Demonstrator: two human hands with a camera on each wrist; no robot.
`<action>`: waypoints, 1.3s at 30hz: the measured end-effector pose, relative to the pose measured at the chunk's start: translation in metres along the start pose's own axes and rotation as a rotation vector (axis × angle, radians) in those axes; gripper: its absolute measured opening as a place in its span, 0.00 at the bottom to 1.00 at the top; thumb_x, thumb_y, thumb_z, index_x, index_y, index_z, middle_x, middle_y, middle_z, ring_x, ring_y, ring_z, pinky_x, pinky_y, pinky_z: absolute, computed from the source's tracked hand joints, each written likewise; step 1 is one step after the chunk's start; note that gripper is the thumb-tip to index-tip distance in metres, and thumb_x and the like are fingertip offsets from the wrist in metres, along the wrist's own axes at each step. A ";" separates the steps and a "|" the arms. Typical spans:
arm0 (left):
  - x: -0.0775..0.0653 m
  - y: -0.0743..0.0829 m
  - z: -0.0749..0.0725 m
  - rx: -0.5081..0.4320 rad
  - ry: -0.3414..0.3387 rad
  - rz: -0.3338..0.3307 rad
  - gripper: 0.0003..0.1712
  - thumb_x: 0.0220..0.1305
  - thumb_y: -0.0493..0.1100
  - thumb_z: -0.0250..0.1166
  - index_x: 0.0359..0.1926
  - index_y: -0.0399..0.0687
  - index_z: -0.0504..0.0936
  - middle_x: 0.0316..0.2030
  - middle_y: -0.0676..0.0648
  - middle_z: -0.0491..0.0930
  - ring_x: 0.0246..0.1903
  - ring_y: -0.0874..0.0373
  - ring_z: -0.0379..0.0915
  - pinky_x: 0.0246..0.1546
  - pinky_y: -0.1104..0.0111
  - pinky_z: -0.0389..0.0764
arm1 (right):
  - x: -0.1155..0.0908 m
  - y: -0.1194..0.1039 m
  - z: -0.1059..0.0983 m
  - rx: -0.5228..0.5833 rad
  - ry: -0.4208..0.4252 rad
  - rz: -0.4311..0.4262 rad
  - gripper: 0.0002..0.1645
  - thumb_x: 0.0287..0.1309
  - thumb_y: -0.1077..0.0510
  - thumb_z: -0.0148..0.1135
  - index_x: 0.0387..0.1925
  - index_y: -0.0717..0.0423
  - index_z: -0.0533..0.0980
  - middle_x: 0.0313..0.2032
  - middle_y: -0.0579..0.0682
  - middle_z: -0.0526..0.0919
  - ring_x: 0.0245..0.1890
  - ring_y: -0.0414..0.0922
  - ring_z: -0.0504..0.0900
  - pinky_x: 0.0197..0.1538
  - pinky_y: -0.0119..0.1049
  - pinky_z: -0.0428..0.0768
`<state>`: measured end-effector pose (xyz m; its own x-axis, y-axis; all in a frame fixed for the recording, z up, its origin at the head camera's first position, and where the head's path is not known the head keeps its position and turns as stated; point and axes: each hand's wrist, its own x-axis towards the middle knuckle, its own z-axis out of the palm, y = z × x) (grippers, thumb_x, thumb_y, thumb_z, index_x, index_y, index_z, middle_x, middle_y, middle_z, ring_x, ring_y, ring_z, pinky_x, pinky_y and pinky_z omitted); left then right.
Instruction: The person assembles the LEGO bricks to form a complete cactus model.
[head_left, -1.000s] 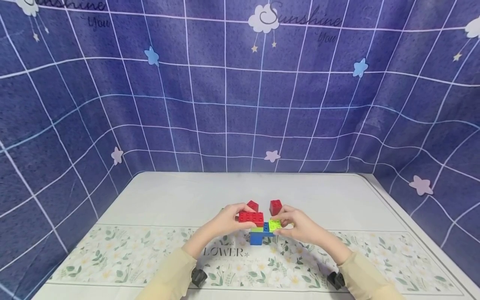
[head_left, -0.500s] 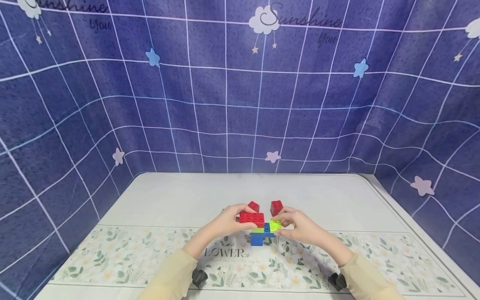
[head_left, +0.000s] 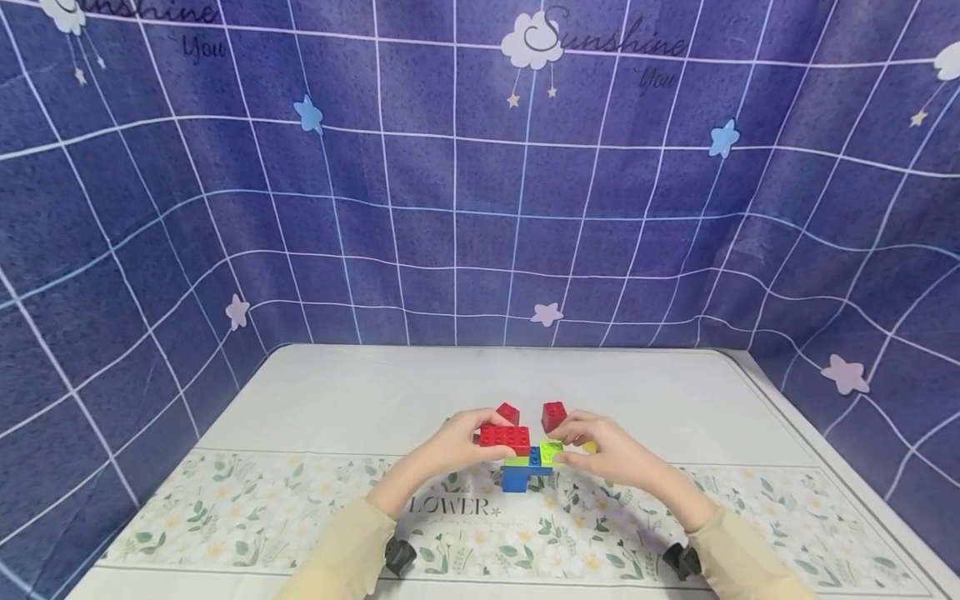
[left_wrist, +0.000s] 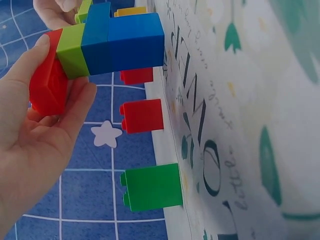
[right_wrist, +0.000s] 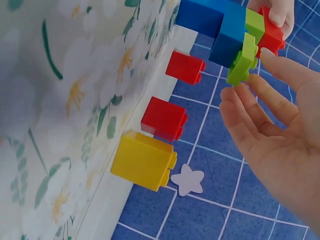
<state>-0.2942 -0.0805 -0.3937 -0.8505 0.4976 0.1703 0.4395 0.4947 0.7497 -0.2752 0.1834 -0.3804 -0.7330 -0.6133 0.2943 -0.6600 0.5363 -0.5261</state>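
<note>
My left hand [head_left: 459,446] grips a long red brick [head_left: 505,437] between thumb and fingers. The red brick sits on a lime green brick [left_wrist: 73,50], which is on a blue brick [head_left: 540,470] with another blue brick [head_left: 514,480] under its left end. On the right end of the upper blue brick is a second lime piece [head_left: 551,451], tilted in the right wrist view. Beside it is my right hand [head_left: 609,450], thumb and fingers spread apart, fingertips close to the lime piece and curled round nothing.
Two red bricks [head_left: 508,413] [right_wrist: 164,119] stand behind the build. A yellow brick [right_wrist: 142,160] is behind my right hand, a green brick [left_wrist: 152,187] behind my left. The white table [head_left: 360,387] has a floral band, with a blue grid curtain [head_left: 420,167] beyond.
My right hand has loosened from the lime piece and drawn slightly to the right, bringing a bit of yellow into view. My left hand keeps its grip on the red brick.
</note>
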 end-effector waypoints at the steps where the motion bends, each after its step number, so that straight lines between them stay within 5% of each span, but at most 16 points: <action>1: 0.000 0.000 0.000 0.001 0.001 0.001 0.22 0.53 0.54 0.70 0.45 0.50 0.79 0.44 0.51 0.81 0.53 0.50 0.73 0.58 0.48 0.71 | 0.000 0.000 -0.001 0.000 0.008 -0.006 0.17 0.57 0.54 0.63 0.48 0.55 0.78 0.42 0.47 0.81 0.42 0.47 0.80 0.46 0.41 0.81; 18: -0.003 -0.001 0.000 0.024 0.003 -0.017 0.24 0.52 0.56 0.70 0.47 0.52 0.78 0.48 0.51 0.80 0.56 0.50 0.71 0.59 0.52 0.70 | -0.004 0.021 -0.009 -0.071 0.145 -0.009 0.18 0.53 0.58 0.66 0.47 0.58 0.78 0.46 0.51 0.82 0.47 0.50 0.81 0.51 0.44 0.80; 39: -0.002 0.002 -0.001 0.010 0.000 -0.009 0.23 0.52 0.56 0.70 0.47 0.53 0.79 0.48 0.52 0.80 0.56 0.51 0.71 0.59 0.53 0.70 | -0.010 0.045 -0.013 -0.075 0.133 0.050 0.20 0.52 0.64 0.66 0.50 0.59 0.77 0.46 0.55 0.82 0.47 0.52 0.80 0.52 0.48 0.79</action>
<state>-0.2917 -0.0812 -0.3920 -0.8546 0.4931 0.1629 0.4344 0.5068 0.7446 -0.2999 0.2212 -0.3960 -0.7770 -0.5058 0.3749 -0.6293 0.6090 -0.4827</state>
